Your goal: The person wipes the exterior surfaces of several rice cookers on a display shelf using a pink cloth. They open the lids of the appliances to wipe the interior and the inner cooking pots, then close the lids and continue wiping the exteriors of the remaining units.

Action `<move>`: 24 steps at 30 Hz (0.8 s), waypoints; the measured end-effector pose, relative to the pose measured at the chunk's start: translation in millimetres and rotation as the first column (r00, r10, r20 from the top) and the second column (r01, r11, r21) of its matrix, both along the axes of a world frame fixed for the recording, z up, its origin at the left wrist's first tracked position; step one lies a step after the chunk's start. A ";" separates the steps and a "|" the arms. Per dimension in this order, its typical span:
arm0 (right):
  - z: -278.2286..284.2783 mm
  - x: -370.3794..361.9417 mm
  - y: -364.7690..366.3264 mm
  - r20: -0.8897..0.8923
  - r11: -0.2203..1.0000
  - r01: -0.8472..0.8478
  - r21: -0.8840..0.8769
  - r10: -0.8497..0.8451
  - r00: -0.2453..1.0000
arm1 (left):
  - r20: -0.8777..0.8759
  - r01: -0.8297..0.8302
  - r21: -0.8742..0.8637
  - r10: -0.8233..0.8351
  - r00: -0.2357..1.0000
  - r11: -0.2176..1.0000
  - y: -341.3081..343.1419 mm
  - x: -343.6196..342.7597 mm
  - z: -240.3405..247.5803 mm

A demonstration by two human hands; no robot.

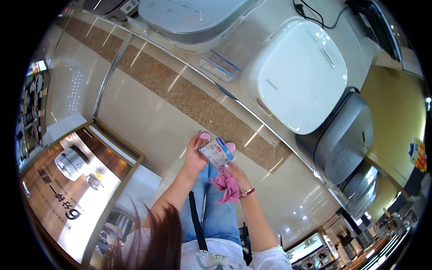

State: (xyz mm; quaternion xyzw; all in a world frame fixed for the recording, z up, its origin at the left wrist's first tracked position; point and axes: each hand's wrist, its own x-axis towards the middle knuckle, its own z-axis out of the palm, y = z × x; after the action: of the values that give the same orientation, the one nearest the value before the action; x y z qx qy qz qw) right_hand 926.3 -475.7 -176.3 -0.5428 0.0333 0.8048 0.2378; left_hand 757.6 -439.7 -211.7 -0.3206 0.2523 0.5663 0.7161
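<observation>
In front of my body, above my legs, I hold a small printed card [217, 155], white with blue and red parts, much like a price label. My left hand [195, 157] grips its left edge, fingers curled. At the card's lower right, the fingertips of my right hand [238, 174] touch its edge. A crumpled pink cloth [226, 185] hangs from that same hand, bunched under the fingers. Beyond the hands, a similar price label [218, 69] stands at the edge of the display shelf [234, 96].
On the shelf stand a white rounded appliance [301, 76], a silver-lidded one [193, 18] and a dark grey one [344, 139]. A black cord [310, 13] lies at the back. To the left is a framed advertising panel [76, 180]. Tiled floor [148, 112] runs between.
</observation>
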 end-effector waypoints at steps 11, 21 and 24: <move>27.1 15.1 19.8 0.263 0.975 -0.180 0.133 0.140 0.954 | -0.118 0.114 -0.166 -0.135 0.984 0.979 13.4 11.5 4.4; -5.1 106.7 51.6 0.566 0.928 0.021 0.371 -0.245 0.787 | -0.138 0.383 -0.336 -0.447 0.884 0.861 -47.3 11.0 -16.9; -7.3 129.6 65.6 0.586 0.881 -0.023 0.472 -0.294 0.755 | -0.139 0.379 -0.344 -0.446 0.884 0.859 -53.3 9.4 -14.5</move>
State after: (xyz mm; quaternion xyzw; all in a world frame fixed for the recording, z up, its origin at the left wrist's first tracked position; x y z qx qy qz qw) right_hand 1055.9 -410.1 -183.6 -0.7101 -0.1974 0.5348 0.4133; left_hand 767.0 -493.0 -226.2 -0.3032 0.4759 0.3836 0.7310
